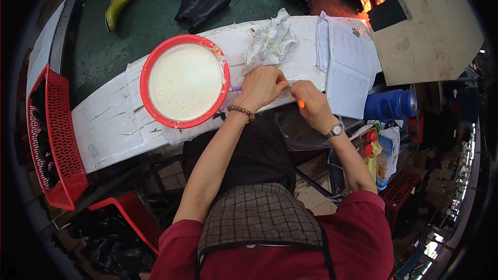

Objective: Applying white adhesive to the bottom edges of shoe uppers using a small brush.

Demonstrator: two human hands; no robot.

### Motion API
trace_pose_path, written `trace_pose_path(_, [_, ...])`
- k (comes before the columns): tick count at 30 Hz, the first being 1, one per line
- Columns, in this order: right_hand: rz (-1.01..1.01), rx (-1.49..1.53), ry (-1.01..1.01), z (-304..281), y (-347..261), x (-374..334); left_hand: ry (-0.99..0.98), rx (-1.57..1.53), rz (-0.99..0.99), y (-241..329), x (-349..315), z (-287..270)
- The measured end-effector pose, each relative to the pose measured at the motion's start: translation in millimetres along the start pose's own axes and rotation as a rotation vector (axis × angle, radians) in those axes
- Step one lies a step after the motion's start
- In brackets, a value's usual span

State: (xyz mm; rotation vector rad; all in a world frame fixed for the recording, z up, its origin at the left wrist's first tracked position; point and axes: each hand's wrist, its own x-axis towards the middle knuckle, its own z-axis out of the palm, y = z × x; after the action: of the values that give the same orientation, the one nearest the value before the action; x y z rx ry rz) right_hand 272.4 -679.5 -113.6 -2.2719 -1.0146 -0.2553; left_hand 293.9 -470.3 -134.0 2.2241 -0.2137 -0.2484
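Looked like a fiddly fingertip step: the left hand (262,85) and the right hand (311,102) were up close to each other at the white bench (109,124), fingers bent in. Whether either was pinching something small or nothing at all, no way to tell, since the fingers hid it. The crumpled white wad (272,41) (cloth or plastic, hard to say) lay on the bench just past the left hand, and a purple stick (235,88) showed between that hand and the big red bowl (146,80). The next move probably called for a steady pinch, with the left forearm kept off the rim.

Container-wise, the bowl held a cream-coloured liquid (184,83). The tall red basket (65,135) at far left had dark stuff in it, and the lower red basket (137,218) seemed full of glossy black stuff. The blue jug (384,105) hid its contents.
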Motion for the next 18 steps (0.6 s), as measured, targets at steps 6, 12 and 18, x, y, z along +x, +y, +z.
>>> trace_pose_path(6, [-0.296, -0.240, -0.023, 9, 6, -12, -0.015, -0.012, 0.017, -2, -1, 0])
trace_pose_path(12, [0.322, 0.161, 0.417, -12, 10, 0, 0.008, -0.086, 0.017, 2, -2, 1])
trace_pose_path(18, [0.422, 0.093, 0.059, -17, 0, 9, 0.048, -0.064, 0.030, 0, -4, 1])
